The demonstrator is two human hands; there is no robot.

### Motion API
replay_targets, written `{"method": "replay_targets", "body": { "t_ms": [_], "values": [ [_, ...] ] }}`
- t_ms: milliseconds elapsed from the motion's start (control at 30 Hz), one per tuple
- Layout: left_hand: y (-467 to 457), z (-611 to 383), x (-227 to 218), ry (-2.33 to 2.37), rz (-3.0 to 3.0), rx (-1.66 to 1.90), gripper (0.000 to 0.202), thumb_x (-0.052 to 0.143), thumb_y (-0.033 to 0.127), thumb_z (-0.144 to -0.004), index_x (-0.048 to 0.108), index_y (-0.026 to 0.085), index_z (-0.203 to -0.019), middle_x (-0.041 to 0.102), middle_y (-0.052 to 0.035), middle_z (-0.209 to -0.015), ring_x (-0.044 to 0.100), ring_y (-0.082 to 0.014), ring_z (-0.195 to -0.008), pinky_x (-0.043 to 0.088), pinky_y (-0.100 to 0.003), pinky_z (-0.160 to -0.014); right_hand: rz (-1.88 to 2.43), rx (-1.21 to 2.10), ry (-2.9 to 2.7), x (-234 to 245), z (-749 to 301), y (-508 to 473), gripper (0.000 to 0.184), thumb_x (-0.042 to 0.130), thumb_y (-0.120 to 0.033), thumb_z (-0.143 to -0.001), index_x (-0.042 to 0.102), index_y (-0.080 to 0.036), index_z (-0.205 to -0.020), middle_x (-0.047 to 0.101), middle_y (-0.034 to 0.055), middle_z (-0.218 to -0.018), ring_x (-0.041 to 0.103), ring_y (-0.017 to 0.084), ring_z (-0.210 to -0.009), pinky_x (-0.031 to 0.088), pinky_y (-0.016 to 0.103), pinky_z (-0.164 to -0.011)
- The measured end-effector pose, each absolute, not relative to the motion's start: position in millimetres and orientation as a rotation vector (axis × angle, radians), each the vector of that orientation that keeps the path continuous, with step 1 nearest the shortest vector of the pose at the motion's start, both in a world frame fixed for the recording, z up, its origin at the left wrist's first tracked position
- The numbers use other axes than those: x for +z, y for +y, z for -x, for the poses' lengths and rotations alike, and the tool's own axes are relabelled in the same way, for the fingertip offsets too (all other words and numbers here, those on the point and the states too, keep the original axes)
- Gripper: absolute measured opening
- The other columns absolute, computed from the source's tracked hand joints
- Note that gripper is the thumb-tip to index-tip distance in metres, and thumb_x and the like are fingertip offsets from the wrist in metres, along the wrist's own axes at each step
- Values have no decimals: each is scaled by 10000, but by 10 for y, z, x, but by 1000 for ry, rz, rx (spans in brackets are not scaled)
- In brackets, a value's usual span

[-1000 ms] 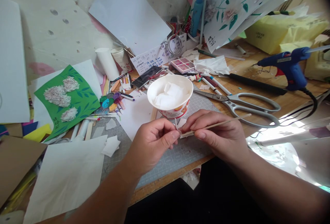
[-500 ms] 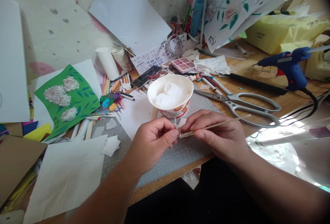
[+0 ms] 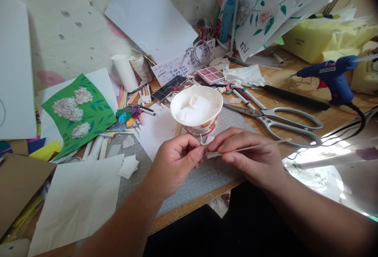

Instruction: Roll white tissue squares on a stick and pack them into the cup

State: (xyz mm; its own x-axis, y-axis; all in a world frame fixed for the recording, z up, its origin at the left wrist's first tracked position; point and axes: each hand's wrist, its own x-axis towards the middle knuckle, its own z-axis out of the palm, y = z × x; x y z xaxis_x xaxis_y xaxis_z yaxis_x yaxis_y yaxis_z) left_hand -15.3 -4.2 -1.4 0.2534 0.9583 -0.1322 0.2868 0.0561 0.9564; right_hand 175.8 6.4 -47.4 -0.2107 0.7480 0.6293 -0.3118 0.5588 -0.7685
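Head view: our thin wooden stick (image 3: 267, 144) lies flatter now.
Our right hand (image 3: 256, 154) pinches it near the paper bowl (image 3: 191, 130), its free end slightly lower than half a second ago. Our left hand (image 3: 174, 162) pinches narrowly by its inner end; we cannot tell on what. The small shift suggests fine fingertip adjustment.

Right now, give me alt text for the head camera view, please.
A bare left hand pinches a small white piece beside a bare right hand holding a thin pale stick, over a grey gridded mat. Just beyond stands a round white paper bowl holding white tissue-like pieces.
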Motion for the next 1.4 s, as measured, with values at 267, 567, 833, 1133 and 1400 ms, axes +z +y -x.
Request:
{"method": "replay_targets", "body": {
  "t_ms": [267,567,833,1133,1400],
  "values": [
    [-34,163,-50,1267,-1497,800,174,620,293,-859,602,172,-736,561,33,-634,508,-114,-605,413,-244,-583,403,865,-1616,-430,-1764,68,72,721,-146,-885,762,-186,-928,780,89,-908,755,166,-850,629,271,-777],
    [-53,168,-62,1253,-1452,826,152,641,268,-846,615,177,-727,588,29,-626,528,-113,-593,433,-239,-581,462,844,-1574,-445,-1748,61,104,711,-140,-886,759,-210,-946,788,75,-897,755,182,-852,633,308,-780],
    [-64,150,-40,1177,-1346,880,166,735,295,-787,640,168,-739,603,26,-646,535,-109,-607,435,-225,-579,479,750,-1606,-438,-1739,65,123,698,-121,-890,754,-207,-958,790,82,-892,757,183,-857,634,299,-771],
    [-47,91,-28,1291,-1328,908,69,666,179,-730,617,177,-681,607,32,-600,534,-111,-573,428,-230,-562,520,714,-1584,-457,-1724,52,176,706,-91,-871,768,-226,-967,798,60,-885,751,183,-851,625,306,-774],
    [-15,182,31,1189,-1182,900,131,688,194,-682,582,175,-607,547,48,-515,456,-85,-493,364,-212,-496,543,1265,-945,-552,-1683,126,47,811,-260,-812,791,-243,-774,775,18,-795,718,146,-733,609,235,-639]
  ]
}}
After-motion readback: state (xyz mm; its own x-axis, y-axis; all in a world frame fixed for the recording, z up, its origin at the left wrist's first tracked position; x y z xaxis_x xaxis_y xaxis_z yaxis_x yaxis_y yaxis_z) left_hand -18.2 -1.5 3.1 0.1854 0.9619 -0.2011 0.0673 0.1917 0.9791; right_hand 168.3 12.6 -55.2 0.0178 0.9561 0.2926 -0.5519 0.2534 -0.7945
